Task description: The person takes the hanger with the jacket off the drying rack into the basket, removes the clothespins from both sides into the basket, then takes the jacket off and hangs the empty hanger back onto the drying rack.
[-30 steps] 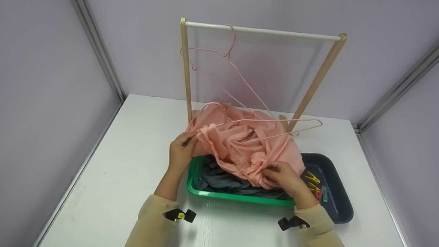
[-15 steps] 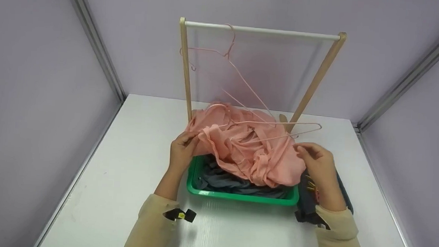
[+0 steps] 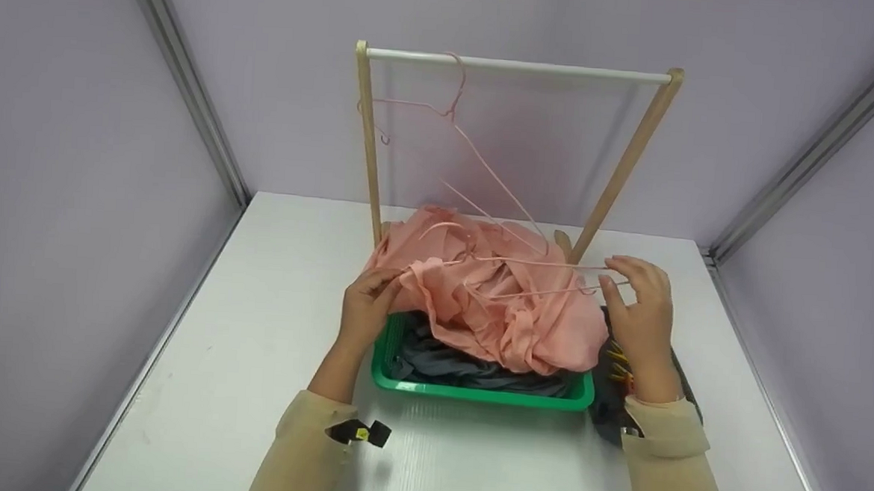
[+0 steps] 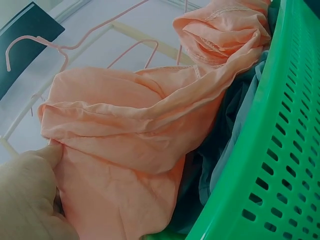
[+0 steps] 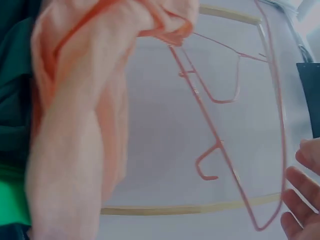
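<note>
A crumpled pink garment [image 3: 563, 331] lies heaped over the green basket [image 3: 474, 394]. My left hand [image 3: 365, 305] pinches its left edge between thumb and fingers, also visible in the left wrist view, where the cloth [image 4: 115, 155] drapes from the thumb. A thin pink hanger [image 3: 541, 264] stretches over the garment, its left end hidden in the folds. Around the hanger's right end, my right hand [image 3: 642, 309] has thumb and fingers spread apart. In the right wrist view, these fingers [image 5: 300, 192] lie beside the hanger's [image 5: 227, 160] bent end without curling round it.
Behind the basket stands a rack with a white rail [image 3: 551, 67] and wooden legs; another pink hanger [image 3: 492, 170] hangs from it. Dark grey cloth [image 3: 453, 359] fills the basket. A dark tray [image 3: 606, 389] with yellow clothespins [image 3: 618, 356] sits partly under the right forearm.
My right hand let go of the garment's lower front, then moved right and up to the hanger's right end. The hanger has sunk slightly; the left hand keeps its pinch.
</note>
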`<state>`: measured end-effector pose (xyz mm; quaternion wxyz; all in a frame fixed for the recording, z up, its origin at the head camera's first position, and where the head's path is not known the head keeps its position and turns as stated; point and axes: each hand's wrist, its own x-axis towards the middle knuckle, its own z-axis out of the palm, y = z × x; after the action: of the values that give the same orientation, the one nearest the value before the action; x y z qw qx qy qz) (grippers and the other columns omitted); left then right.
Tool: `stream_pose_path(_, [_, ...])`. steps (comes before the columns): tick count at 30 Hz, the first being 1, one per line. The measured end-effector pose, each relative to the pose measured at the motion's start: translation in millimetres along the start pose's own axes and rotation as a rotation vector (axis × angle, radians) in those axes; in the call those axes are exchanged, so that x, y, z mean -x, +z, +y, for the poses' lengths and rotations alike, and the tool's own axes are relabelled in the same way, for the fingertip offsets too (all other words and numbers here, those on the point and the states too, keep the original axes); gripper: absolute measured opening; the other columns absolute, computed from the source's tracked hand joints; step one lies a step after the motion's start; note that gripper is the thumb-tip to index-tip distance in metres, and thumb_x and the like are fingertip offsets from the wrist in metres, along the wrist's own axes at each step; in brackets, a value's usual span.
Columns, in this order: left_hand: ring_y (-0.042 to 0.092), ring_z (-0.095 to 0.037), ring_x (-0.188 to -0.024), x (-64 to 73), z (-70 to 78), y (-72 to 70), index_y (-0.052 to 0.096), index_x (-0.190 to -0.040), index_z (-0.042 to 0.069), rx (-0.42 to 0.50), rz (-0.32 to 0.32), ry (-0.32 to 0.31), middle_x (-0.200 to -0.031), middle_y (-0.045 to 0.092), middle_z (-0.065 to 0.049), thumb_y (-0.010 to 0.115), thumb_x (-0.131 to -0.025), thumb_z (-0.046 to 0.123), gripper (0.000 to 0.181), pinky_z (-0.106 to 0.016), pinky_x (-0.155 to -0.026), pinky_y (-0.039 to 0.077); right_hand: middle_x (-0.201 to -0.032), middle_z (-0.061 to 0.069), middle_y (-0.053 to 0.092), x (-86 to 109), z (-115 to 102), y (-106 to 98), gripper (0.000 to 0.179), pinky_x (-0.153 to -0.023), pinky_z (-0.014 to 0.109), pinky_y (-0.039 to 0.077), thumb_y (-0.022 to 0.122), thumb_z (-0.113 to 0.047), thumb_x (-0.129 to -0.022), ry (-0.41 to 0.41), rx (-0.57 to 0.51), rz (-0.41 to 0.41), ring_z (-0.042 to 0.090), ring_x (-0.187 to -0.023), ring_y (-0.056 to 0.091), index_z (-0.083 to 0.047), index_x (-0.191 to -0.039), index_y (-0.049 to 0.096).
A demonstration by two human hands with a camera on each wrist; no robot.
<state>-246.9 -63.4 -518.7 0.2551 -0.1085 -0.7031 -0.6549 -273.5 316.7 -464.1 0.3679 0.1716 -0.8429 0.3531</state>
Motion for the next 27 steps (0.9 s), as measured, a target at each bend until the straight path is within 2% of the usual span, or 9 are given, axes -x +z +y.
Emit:
stream_pose_path(2, [0.062,-0.013,-0.085,0.5,0.4,-0.2,0.073,-0.1,-0.009,-0.012,-0.015,-0.002,-0.099,0.069,-0.02,0.067,-0.093,-0.003,0.011,-0.019,-0.074,0.052,-0.115,0.016,0.069,3.5,3,3,0.022,-0.1,0.054,0.041,0.073,-0.004,-0.09,-0.007,0.01,-0.027,0.036,-0.114,0.056,-0.002,-0.112,0.073])
stream_pose_path(4, [0.062,-0.014,-0.085,0.8,0.6,-0.2,0.073,-0.1,-0.009,-0.021,-0.028,-0.005,-0.098,0.069,-0.02,0.066,-0.094,-0.002,0.011,-0.019,-0.074,0.053,-0.11,0.014,0.071,6.1,5,5,0.019,-0.095,0.047,0.046,0.075,-0.006,-0.09,-0.016,0.022,-0.053,0.034,-0.108,0.059,-0.002,-0.109,0.074])
stream_pose_path(8, [0.063,-0.015,-0.085,0.8,-4.7,0.1,0.074,-0.099,-0.008,-0.019,-0.037,-0.007,-0.097,0.07,-0.018,0.067,-0.094,-0.001,0.011,-0.021,-0.074,0.053,-0.095,0.01,0.072,8.8,6,5,0.014,-0.079,0.015,0.047,0.076,-0.008,-0.089,-0.047,0.024,-0.112,0.024,-0.09,0.062,-0.003,-0.102,0.077])
stream_pose_path(11, [0.063,-0.016,-0.086,0.9,-6.0,0.7,0.074,-0.099,-0.008,-0.009,-0.036,0.006,-0.097,0.07,-0.018,0.067,-0.094,-0.002,0.011,-0.021,-0.075,0.054,-0.088,0.007,0.071,10.8,7,3,0.01,-0.071,0.003,0.042,0.076,-0.006,-0.088,-0.059,-0.009,-0.125,0.018,-0.082,0.059,-0.004,-0.098,0.077])
stream_pose_path(14, [0.064,-0.013,-0.086,0.9,-5.2,2.1,0.075,-0.099,-0.008,-0.003,-0.039,0.033,-0.097,0.07,-0.019,0.067,-0.093,-0.003,0.011,-0.021,-0.075,0.054,-0.085,0.005,0.07,13.0,8,-1,0.009,-0.069,0.003,0.043,0.076,-0.003,-0.087,-0.065,-0.029,-0.114,0.013,-0.079,0.058,-0.004,-0.096,0.077])
stream_pose_path(16, [0.063,-0.011,-0.087,0.9,1.6,3.0,0.074,-0.099,-0.008,0.003,-0.042,0.05,-0.097,0.07,-0.02,0.067,-0.093,-0.004,0.011,-0.021,-0.076,0.054,-0.085,0.006,0.07,13.8,9,-4,0.008,-0.069,0.004,0.044,0.075,-0.001,-0.087,-0.059,-0.036,-0.106,0.011,-0.08,0.058,-0.003,-0.095,0.077])
stream_pose_path(20, [0.064,-0.011,-0.089,0.3,3.9,5.1,0.074,-0.097,-0.009,0.019,-0.033,0.084,-0.096,0.071,-0.02,0.066,-0.092,-0.006,0.01,-0.022,-0.077,0.054,-0.088,0.007,0.07,16.7,10,-11,0.007,-0.073,0.005,0.045,0.074,-0.002,-0.089,-0.009,-0.037,-0.101,0.002,-0.084,0.057,-0.002,-0.095,0.076])
stream_pose_path(22, [0.064,-0.012,-0.089,0.2,4.7,5.5,0.074,-0.097,-0.009,0.03,-0.023,0.095,-0.095,0.07,-0.021,0.066,-0.092,-0.007,0.009,-0.022,-0.077,0.054,-0.089,0.007,0.07,18.3,11,-16,0.006,-0.075,0.005,0.045,0.074,-0.003,-0.09,0.017,-0.033,-0.094,-0.001,-0.086,0.057,-0.003,-0.096,0.076])
stream_pose_path(27, [0.063,-0.011,-0.083,1.1,8.5,5.3,0.074,-0.095,-0.009,-0.028,0.037,0.116,-0.092,0.07,-0.019,0.067,-0.091,-0.007,0.008,-0.019,-0.072,0.052,-0.089,0.008,0.071,22.1,13,-28,0.008,-0.076,0.01,0.043,0.074,-0.002,-0.089,0.044,-0.034,-0.042,-0.004,-0.088,0.056,-0.003,-0.096,0.077])
